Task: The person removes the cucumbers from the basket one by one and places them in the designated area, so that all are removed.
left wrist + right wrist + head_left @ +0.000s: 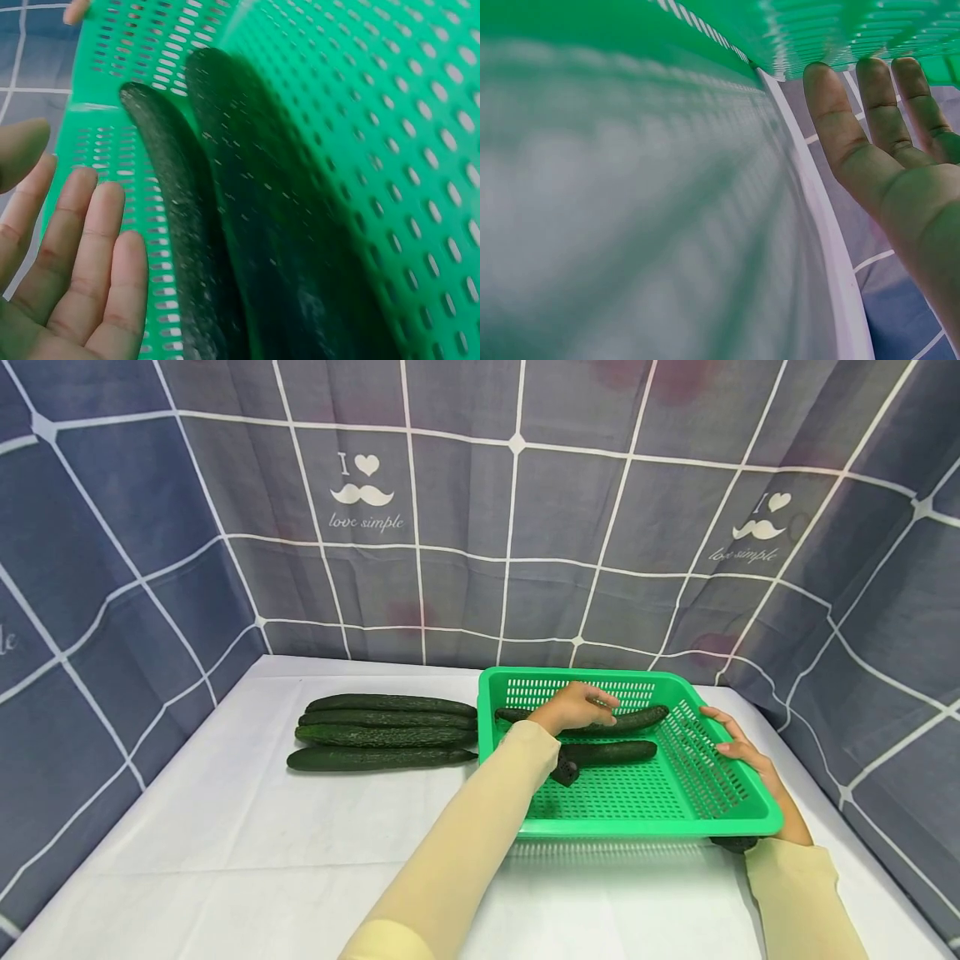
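A green plastic basket (615, 827) with slotted walls has a curved cucumber (641, 719) and a straighter cucumber (618, 752) lying inside. My left hand (576, 707) is over the basket, above the curved cucumber in the head view. In the left wrist view its fingers (101, 225) are extended beside the cucumbers, with nothing held. At the basket's right end, my right hand (750, 756) grips the rim, its thumb over the edge. Its other fingers (832, 112) lie against the outer side in the right wrist view.
Several dark green cucumbers (386, 735) lie side by side on the white tablecloth (225, 843), just left of the basket. Behind and on both sides hangs a grey-blue checked curtain (465, 502).
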{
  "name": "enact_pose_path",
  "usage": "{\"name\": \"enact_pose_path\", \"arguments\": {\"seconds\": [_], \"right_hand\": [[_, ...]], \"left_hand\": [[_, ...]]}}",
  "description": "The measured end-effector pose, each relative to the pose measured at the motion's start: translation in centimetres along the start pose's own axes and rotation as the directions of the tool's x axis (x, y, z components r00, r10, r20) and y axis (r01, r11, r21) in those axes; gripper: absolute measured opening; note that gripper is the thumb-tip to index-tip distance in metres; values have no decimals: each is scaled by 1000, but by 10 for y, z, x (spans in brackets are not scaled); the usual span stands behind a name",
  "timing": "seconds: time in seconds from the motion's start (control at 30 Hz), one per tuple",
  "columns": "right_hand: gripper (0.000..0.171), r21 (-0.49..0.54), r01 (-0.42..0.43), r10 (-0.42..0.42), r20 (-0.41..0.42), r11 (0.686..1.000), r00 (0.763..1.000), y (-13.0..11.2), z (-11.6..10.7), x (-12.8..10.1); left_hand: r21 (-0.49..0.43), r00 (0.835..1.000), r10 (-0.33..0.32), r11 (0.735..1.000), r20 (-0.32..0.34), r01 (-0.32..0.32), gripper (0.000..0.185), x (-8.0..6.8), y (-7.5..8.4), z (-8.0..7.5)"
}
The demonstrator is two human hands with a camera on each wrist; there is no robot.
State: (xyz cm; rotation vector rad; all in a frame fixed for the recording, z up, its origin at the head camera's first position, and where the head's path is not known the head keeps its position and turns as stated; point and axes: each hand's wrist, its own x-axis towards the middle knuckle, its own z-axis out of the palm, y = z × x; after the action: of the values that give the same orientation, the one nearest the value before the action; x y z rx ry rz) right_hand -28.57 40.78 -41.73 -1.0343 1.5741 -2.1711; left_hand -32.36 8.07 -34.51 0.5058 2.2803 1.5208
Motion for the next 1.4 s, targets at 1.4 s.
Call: {"name": "enact_pose_path", "arguments": {"seconds": [1.4], "right_hand": [[74, 50, -5, 5, 6, 999, 1000, 2, 0, 0]], "left_hand": [[441, 942, -324, 861, 88, 255, 36, -5, -12, -2]]}}
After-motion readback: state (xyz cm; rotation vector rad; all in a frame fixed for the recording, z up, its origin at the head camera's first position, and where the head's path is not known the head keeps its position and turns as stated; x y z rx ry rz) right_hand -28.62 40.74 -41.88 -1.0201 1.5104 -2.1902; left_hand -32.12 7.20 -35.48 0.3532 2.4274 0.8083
